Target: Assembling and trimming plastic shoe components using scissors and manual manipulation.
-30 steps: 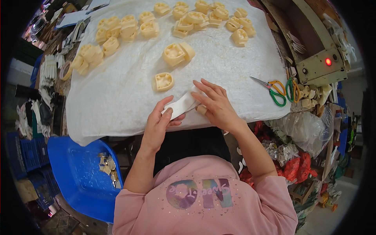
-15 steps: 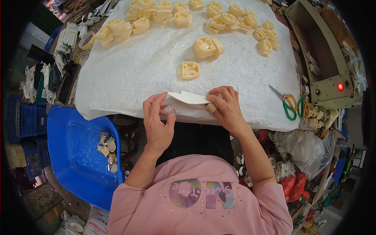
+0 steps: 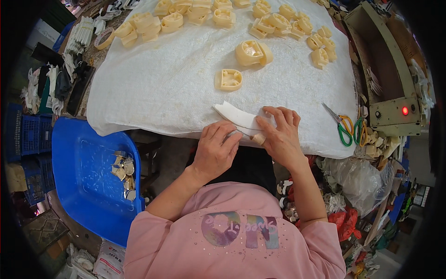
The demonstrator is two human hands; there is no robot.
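Overlapping open cloth's (image 3: 186,65) edge, right hand (image 3: 281,136) pinches white strip (image 3: 235,114); left hand's (image 3: 215,148) grip unclear.

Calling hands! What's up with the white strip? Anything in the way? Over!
Right hand gripping white strip. Left hand at its lower edge, grip unclear. Cream piece just beyond, not touching; scissors off right.

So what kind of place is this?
Probably a small workshop: many similar cream molded pieces sit on a sheet-covered table, with scissors at the right and a blue tub holding shiny bits at the left.
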